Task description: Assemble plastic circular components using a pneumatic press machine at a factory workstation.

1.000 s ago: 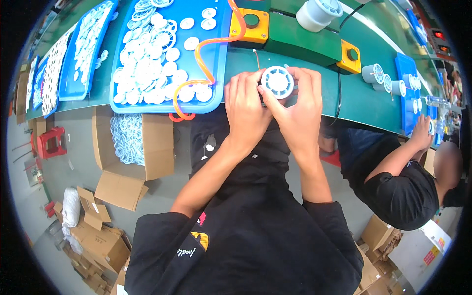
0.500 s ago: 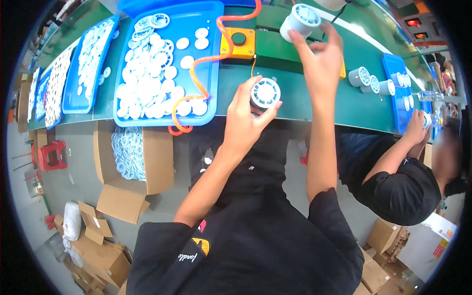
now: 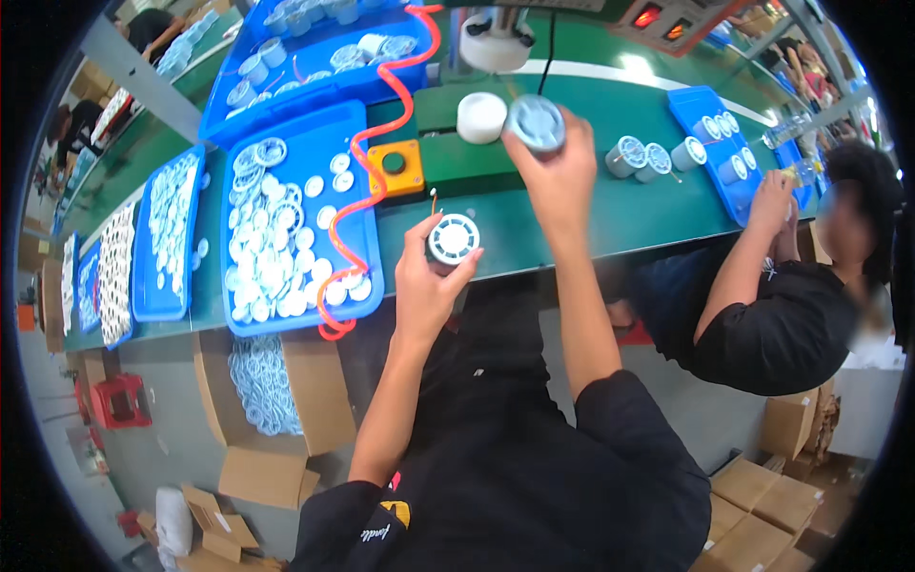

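Note:
My left hand (image 3: 425,291) grips a small round housing (image 3: 454,239) with a white slotted top, just above the near edge of the green bench. A thin wire end stands up beside its fingers. A light blue cylindrical housing (image 3: 537,124) is in my right hand (image 3: 562,181), fingers wrapped around its side; it looks slightly blurred. Left of that housing, a white round block (image 3: 481,117) sits on the green machine base (image 3: 467,167). Above the block is the white round press head (image 3: 496,46).
A blue tray (image 3: 370,276) of white discs and rings lies left, crossed by an orange coiled hose (image 3: 357,153). A yellow button box (image 3: 396,168) adjoins the base. Several housings (image 3: 626,156) stand right, near a blue tray (image 3: 693,112) and a seated co-worker (image 3: 772,324).
My right hand has lifted the light blue housing clear of the press position, exposing the white block. The view has tilted up and shifted, showing more of the machine. My left hand keeps its housing.

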`<state>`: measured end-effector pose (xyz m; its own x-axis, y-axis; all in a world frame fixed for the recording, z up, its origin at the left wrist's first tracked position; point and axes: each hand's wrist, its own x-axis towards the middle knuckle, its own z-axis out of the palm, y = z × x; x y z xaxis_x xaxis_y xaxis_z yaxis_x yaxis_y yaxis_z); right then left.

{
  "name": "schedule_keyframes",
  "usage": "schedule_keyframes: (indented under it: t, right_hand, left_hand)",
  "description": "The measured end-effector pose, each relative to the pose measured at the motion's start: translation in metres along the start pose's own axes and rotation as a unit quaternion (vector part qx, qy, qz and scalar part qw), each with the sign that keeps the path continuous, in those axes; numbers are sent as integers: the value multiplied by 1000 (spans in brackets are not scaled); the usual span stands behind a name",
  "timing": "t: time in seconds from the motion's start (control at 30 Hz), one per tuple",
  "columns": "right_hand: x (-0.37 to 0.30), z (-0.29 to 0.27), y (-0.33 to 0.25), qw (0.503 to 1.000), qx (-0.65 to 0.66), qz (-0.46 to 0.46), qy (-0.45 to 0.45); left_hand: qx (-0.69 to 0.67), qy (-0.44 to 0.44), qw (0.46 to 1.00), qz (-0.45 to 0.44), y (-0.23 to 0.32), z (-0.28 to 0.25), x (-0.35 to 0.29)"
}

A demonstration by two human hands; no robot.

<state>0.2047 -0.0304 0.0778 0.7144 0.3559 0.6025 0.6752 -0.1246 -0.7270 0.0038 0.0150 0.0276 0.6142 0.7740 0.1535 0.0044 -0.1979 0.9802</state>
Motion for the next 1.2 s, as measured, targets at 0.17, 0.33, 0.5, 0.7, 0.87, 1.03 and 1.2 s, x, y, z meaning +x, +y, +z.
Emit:
schedule_keyframes:
  t: [0.17,0.33,0.5,0.7,0.87,1.03,1.2]
  right_hand:
    - [-19,-109,84,971,29,155,180]
    - [-8,-191,198,899,-298,172,269]
    - [-11,-181,214,894,-338,136,262]
    - [-36,-151,143,919,-227,167,275]
    - [-3,-50,21,994,63,79,45]
    - [62,33,20,944,295,143,-17]
    - [77,43,25,834,412,317,-184]
  left_hand:
    - [-66,27,997,23,19,-4,29]
    - [24,42,990,136,68,22,126]
    - [-8,9,994,112,64,38,179]
    - [-4,-56,996,65,56,48,171]
    - [49,-15,991,127,54,41,168]
    - [86,-17,991,105,55,47,164]
    - [127,21,982,140,47,50,157]
